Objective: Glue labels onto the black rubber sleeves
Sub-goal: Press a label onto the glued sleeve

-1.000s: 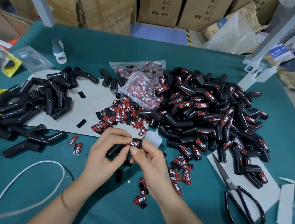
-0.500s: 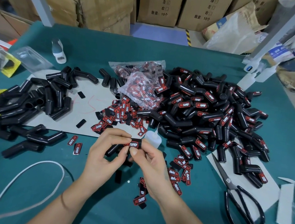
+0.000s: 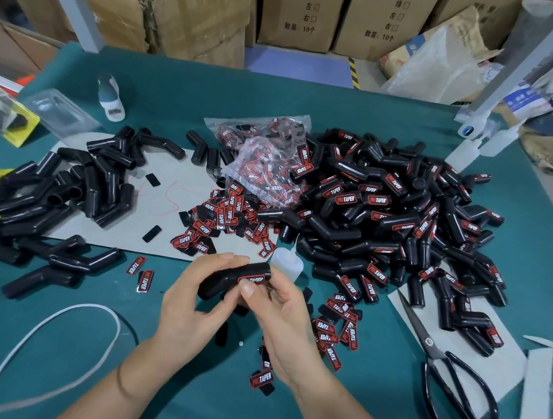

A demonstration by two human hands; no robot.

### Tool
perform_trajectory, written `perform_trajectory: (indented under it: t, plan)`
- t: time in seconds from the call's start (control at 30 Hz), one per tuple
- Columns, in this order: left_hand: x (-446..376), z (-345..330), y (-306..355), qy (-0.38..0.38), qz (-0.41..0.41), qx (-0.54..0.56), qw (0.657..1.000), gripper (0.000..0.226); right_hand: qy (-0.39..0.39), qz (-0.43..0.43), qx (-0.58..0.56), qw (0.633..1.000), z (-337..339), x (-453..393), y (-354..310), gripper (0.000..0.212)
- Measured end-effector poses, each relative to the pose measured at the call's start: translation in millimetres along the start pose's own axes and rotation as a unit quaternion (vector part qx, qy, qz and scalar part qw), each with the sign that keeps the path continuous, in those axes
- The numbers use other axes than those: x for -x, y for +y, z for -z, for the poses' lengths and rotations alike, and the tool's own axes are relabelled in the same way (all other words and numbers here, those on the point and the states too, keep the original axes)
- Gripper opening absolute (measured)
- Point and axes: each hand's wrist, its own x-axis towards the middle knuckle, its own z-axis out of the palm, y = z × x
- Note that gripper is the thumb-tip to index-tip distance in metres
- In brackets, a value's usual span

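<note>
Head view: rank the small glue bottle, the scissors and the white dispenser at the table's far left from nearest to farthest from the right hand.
Measured from the right hand:
1. Small glue bottle, just beyond the fingers, beside the big sleeve pile.
2. Scissors, out to the right on the grey card.
3. White dispenser, far back on the left, near the clear plastic tray.

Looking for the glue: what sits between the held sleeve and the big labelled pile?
In the head view, a small translucent squeeze bottle stands between the held sleeve and the labelled pile.
</note>
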Motion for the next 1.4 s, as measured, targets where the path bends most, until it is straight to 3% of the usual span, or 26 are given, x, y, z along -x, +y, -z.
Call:
perform_trajectory:
  t: [0.27,0.5,0.6,0.83,1.4]
  plan:
    - [3.5,0.2,0.3,0.016,0.013,0.015,1.0,0.048,0.032,-0.003,0.004,0.999,2.2,-1.0,3.1,0.033]
    - [3.8,1.5,-2.7,0.0,0.017,-0.004,1.0,0.047,0.009,0.003,-0.018,1.0,1.6,-1.9,-0.4,0.029]
    - [4.7,2.4,-4.3,-0.014,0.019,-0.007,1.0,0.058,-0.004,0.014,-0.025,1.0,1.1,-2.6,-1.4,0.029]
    - [4.5,5.7,-5.8,-0.024,0.016,-0.012,1.0,0.063,0.012,0.009,-0.003,1.0,1.4,-5.5,-5.3,0.026]
    - [4.2,5.5,-3.8,-0.017,0.021,-0.013,1.0,0.062,0.018,0.006,0.014,1.0,6.3,-7.1,-0.5,0.032]
